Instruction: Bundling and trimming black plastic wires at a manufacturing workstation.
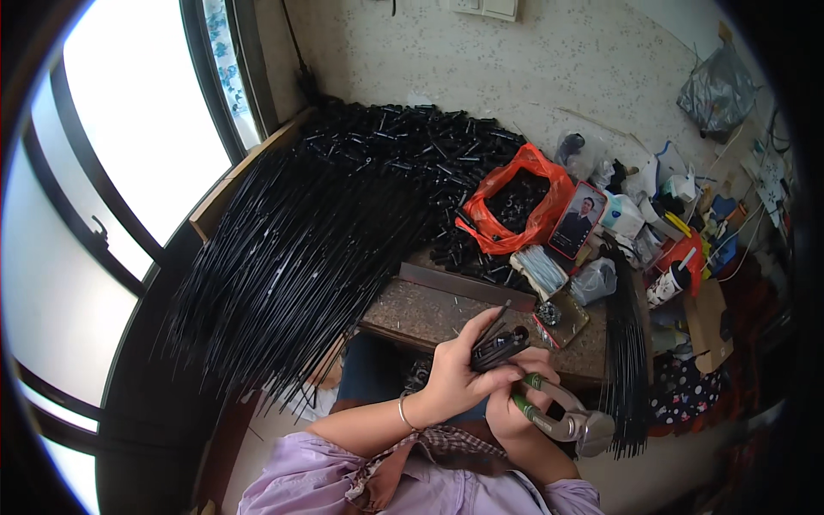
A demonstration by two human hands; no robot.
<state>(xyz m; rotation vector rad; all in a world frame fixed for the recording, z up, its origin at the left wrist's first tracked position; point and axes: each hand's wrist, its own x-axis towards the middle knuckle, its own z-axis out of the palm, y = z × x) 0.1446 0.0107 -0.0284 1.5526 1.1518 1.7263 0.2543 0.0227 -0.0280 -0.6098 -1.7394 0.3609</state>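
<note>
Here, at the lower centre of the frame, your left hand [453,378] was closed around a small bundle of black parts [496,347], thin rods with short black sleeves at one end, their tips pointing toward the upper right. The fingers were curled tight on the bundle, thumb across it. Just below and touching it, your right hand [515,410] was wrapped round the green-handled pliers [558,414], whose grey metal head pointed to the lower right; how far the tool's own nose was open could not be told.

The bundle looked light, stiff and smooth, so it probably would slip endwise unless held near the sleeved ends, where the thicker section gives purchase. The thin rods would likely bend if levered far from the grip.

Above the hands lay the stone-topped work surface [429,316]. Further up, at centre right, an orange plastic bag [549,190] held more black pieces, with a phone [576,221] propped beside it. At the upper centre sat the large heap of black sleeves [403,137], and to its left the fan of long black rods [283,257] spread toward the window [137,112].
</note>
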